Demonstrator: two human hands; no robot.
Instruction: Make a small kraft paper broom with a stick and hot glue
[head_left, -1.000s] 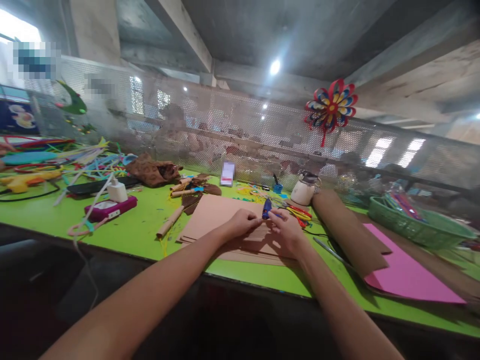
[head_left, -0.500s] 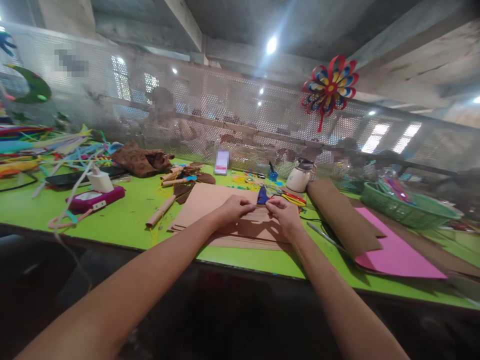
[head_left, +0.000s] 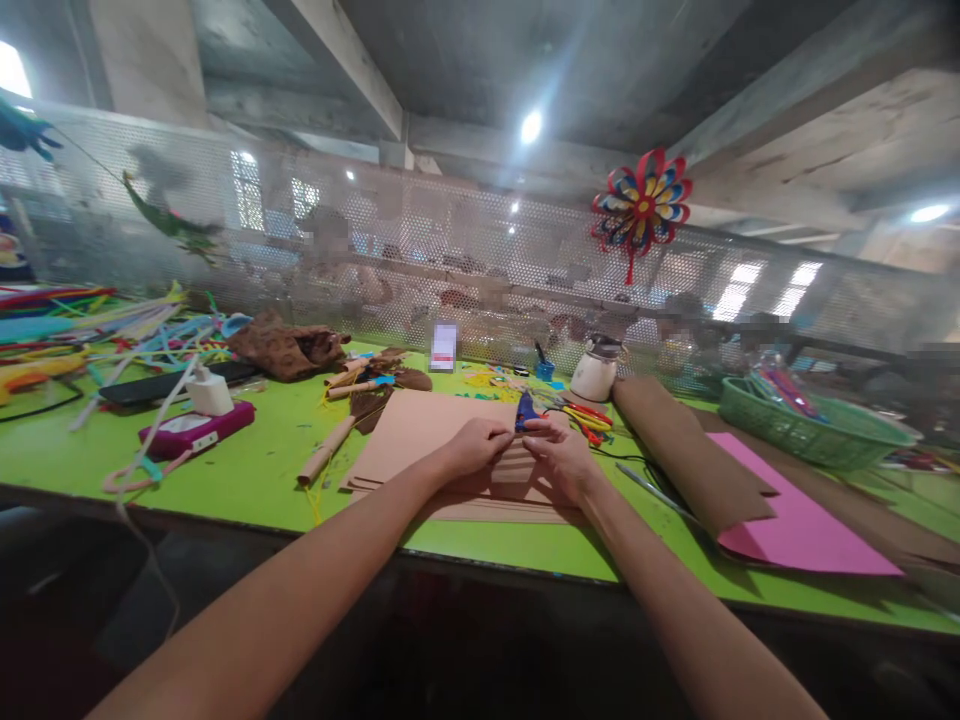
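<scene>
Both my hands rest on a stack of tan paper sheets (head_left: 420, 430) lying on the green table (head_left: 247, 470). My left hand (head_left: 471, 445) is curled, its fingertips pinching something small at the sheets' far edge. My right hand (head_left: 559, 455) meets it there, fingers closed in a pinch too. A small blue tool (head_left: 525, 410) stands just beyond the fingertips; whether either hand touches it is unclear.
A pink case with a white charger (head_left: 196, 425) lies at the left beside coloured strips (head_left: 90, 320). A rolled brown sheet (head_left: 675, 440) and pink paper (head_left: 795, 520) sit at the right, with a green basket (head_left: 817, 430), white pot (head_left: 594, 375) and scissors (head_left: 589, 415). A mesh screen carries a pinwheel (head_left: 641, 205).
My hands stay pinched together at the sheets' far edge. The head camera has shifted slightly, so the scene sits a little differently in view.
</scene>
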